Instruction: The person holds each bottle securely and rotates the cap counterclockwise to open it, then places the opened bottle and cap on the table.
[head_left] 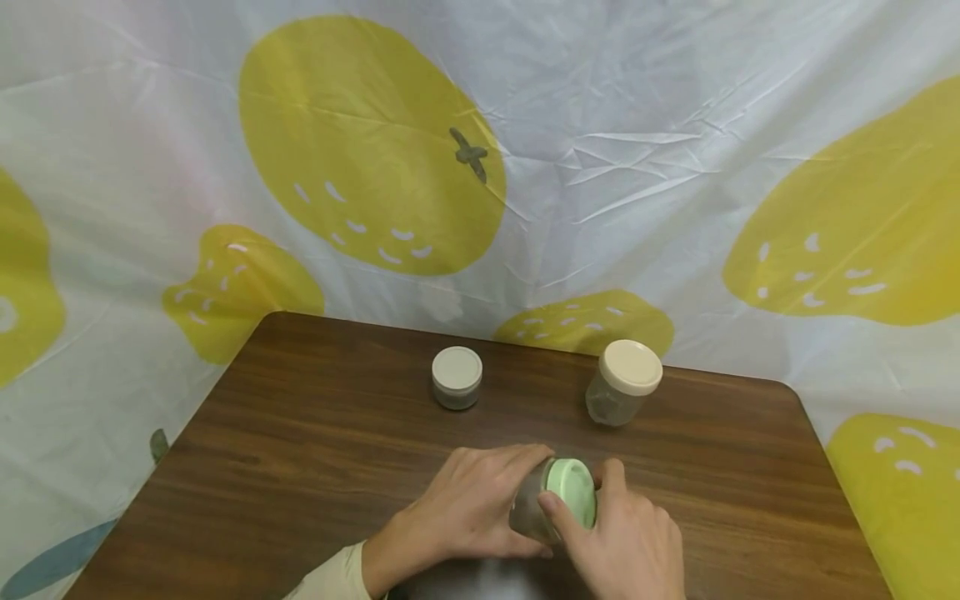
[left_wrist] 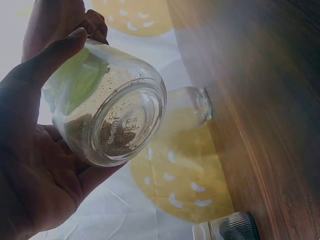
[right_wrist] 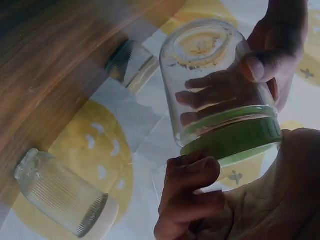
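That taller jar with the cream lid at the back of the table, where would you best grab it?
Probably by its ribbed glass body just under the cream lid, coming from the near side. The taller jar stands upright and apart from the short jar, so fingers fit either side. The ribs should help the grip. Both hands, left hand and right hand, are busy holding the green-lidded jar.

The head view looks down and forward over the dark brown wooden table (head_left: 315, 433) toward a lemon-printed white plastic backdrop (head_left: 600, 167). Both wrist views sit very close, tilted sideways, and share the clear glass jar with the green lid (left_wrist: 107, 120) with the head view.
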